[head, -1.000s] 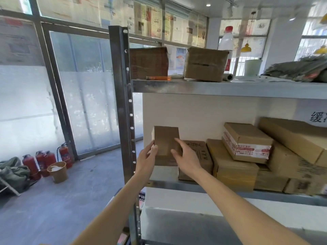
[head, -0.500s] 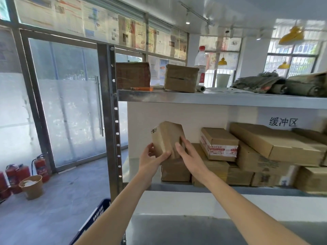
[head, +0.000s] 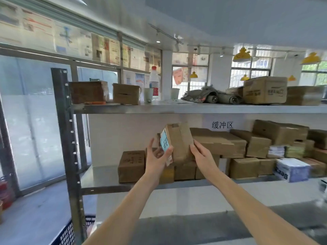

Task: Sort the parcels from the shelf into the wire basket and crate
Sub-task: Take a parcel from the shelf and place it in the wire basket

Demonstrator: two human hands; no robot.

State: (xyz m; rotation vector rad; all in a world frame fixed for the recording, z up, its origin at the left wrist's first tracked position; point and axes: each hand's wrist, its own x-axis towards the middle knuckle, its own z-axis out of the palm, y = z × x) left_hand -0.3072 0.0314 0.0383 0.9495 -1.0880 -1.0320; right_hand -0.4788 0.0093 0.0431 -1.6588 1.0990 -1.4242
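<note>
In the head view, both hands are holding a small brown cardboard parcel (head: 178, 141) tilted in front of the metal shelf (head: 141, 109): the left hand (head: 158, 158) is gripping its blue-labelled end, the right hand (head: 201, 154) is pressing its opposite side.

Parcel (head: 178, 142) held tilted between both hands, before the stacked boxes (head: 219, 144) on middle shelf (head: 100, 177); crate (head: 69, 232) lower left.

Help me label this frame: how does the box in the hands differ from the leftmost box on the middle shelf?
The held box is tilted and lifted off the shelf; the leftmost box sits flat on it. The held box shows a blue label; the leftmost box shows only dark print. Both are brown cardboard.
</note>
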